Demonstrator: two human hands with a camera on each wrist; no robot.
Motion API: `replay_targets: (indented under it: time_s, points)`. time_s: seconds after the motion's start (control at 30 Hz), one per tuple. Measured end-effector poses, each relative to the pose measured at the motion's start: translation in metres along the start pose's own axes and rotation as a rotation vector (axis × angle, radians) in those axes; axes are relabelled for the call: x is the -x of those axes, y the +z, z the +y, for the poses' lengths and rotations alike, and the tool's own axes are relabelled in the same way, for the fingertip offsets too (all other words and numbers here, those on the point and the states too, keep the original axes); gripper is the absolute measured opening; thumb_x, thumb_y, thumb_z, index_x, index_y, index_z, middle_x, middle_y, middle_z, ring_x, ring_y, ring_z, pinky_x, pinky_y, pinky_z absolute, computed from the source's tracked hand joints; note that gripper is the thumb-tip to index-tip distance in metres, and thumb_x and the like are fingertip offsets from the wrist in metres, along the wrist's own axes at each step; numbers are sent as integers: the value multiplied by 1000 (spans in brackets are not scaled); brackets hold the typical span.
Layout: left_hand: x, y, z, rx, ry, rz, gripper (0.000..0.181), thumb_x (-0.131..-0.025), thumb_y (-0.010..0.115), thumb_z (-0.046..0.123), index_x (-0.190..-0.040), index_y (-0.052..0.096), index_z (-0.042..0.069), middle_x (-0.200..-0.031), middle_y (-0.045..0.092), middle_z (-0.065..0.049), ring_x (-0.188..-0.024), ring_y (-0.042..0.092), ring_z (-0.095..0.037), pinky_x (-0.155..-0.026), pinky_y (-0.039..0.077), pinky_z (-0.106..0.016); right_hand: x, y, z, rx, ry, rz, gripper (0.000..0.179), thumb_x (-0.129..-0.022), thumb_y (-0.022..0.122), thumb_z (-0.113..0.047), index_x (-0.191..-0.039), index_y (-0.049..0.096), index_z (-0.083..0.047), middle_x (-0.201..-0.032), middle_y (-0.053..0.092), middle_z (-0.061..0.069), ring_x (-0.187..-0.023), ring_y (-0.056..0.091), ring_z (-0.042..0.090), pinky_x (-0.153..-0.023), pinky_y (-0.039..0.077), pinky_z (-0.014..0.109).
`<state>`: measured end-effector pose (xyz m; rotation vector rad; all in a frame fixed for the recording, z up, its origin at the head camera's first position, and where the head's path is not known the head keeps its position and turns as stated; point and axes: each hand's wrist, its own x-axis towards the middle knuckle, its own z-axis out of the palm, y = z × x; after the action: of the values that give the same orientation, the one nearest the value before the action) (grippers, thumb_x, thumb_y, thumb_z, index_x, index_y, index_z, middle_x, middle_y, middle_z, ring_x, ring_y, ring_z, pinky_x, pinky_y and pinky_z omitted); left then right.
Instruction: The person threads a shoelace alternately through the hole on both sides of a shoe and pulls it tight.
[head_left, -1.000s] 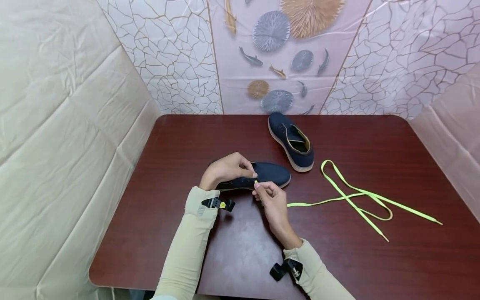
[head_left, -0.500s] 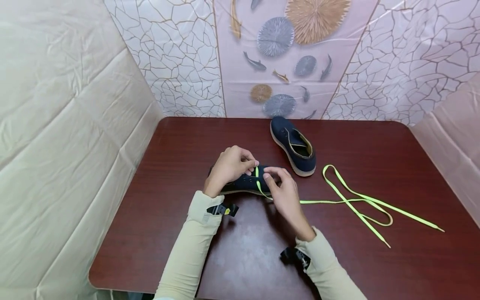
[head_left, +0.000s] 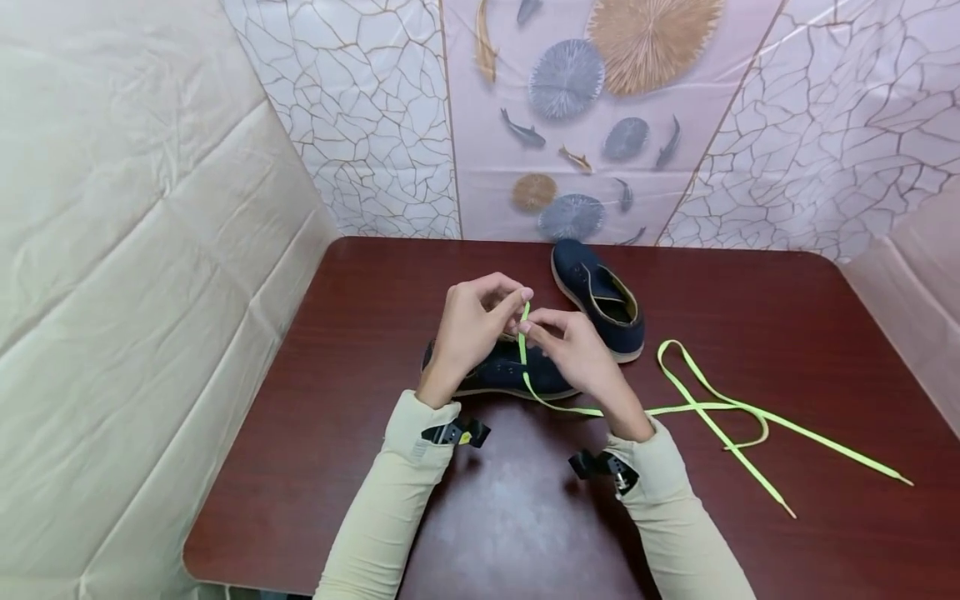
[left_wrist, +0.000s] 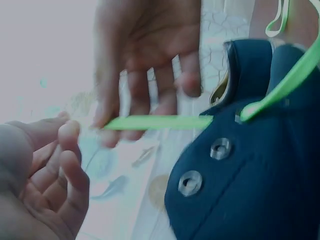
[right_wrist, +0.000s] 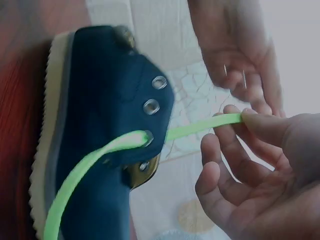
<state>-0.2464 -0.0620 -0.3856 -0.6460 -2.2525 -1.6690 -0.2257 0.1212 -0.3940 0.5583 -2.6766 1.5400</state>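
A navy shoe (head_left: 551,380) lies under both hands in the head view, its toe to the right. A neon-yellow shoelace (head_left: 522,348) passes through one metal eyelet near the toe end and stands taut above the shoe. My right hand (head_left: 583,357) pinches it between thumb and forefinger, plain in the right wrist view. Just above, my left hand (head_left: 471,333) pinches the lace's upper end; its tip is hidden by the fingers. Two bare eyelets (left_wrist: 220,148) show beside the laced one in the left wrist view.
A second navy shoe (head_left: 611,312), without a lace, stands behind to the right. The lace's long part runs right across the brown table (head_left: 315,467), near another loose neon length (head_left: 825,446) that crosses it. A patterned cloth (head_left: 390,125) hangs behind the table.
Both hands have risen and moved away from me, drawing the lace up out of the eyelet. The right hand has shifted from the shoe's near side to pinch the lace above it.
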Motion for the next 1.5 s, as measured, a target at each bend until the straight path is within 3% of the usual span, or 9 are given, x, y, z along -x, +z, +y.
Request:
replay_targets:
  time_s: [0.17,0.3,0.5,0.63,0.8,0.93,1.07,1.27,1.5]
  points:
    - [0,3,2,85,19,15,17,-104,70,23,-102,79,8,-77,73,-2,-64,68,-18,-56,55,-31,-4,-5,-9,-64,6,30,21,-108,62,-15,-108,77,0,-101,74,19,-88,70,33,-80,59,39]
    - [-1,-7,-8,-33,2,-42,21,-108,64,25,-108,79,10,-89,77,-2,-80,73,-16,-71,57,-35,-5,-8,-13,-172,30,56,25,-109,61,-17,-112,76,4,-110,74,21,-102,71,31,-93,59,47]
    - [-4,-21,-34,-455,-25,-415,20,-105,69,25,-118,79,14,-111,75,3,-102,70,-12,-92,55,-36,-4,-13,-16,-266,-17,190,29,-109,61,-24,-111,75,1,-105,73,14,-92,66,27,-83,56,30]
    - [-4,-15,-50,-495,-10,-583,19,-104,71,24,-118,79,14,-114,75,0,-107,69,-15,-97,54,-34,-1,-15,-16,-425,-55,288,30,-109,61,-22,-112,73,5,-100,73,11,-89,69,26,-84,57,28]
    - [0,-11,-66,-426,7,-535,13,-103,72,23,-110,81,17,-106,76,4,-99,69,-12,-92,54,-32,5,-14,-22,-592,-115,349,24,-109,61,-18,-108,73,3,-90,69,10,-84,70,21,-85,60,32]
    - [4,-14,-74,-391,-13,-492,8,-101,75,24,-104,81,20,-100,75,8,-94,68,-8,-89,54,-30,10,-18,-35,-704,-255,418,19,-108,60,-11,-104,73,3,-85,67,9,-78,67,19,-77,61,32]
    - [5,-13,-75,-383,-22,-505,7,-99,77,27,-103,81,23,-101,75,10,-92,66,-7,-86,54,-30,19,-32,-46,-717,-349,491,19,-106,61,-4,-100,71,10,-82,68,10,-75,66,19,-73,61,31]
    - [1,-13,-71,-416,-20,-498,6,-96,82,28,-101,82,26,-99,75,13,-90,67,-5,-85,54,-30,17,-36,-46,-668,-172,393,16,-107,61,-6,-105,73,4,-76,66,7,-65,64,17,-67,59,28]
    - [-3,-11,-71,-459,-12,-461,3,-97,80,31,-98,82,30,-94,76,17,-87,68,-2,-81,53,-32,11,-25,-37,-450,65,216,20,-109,59,-13,-112,67,5,-78,65,-1,-68,64,14,-66,58,27]
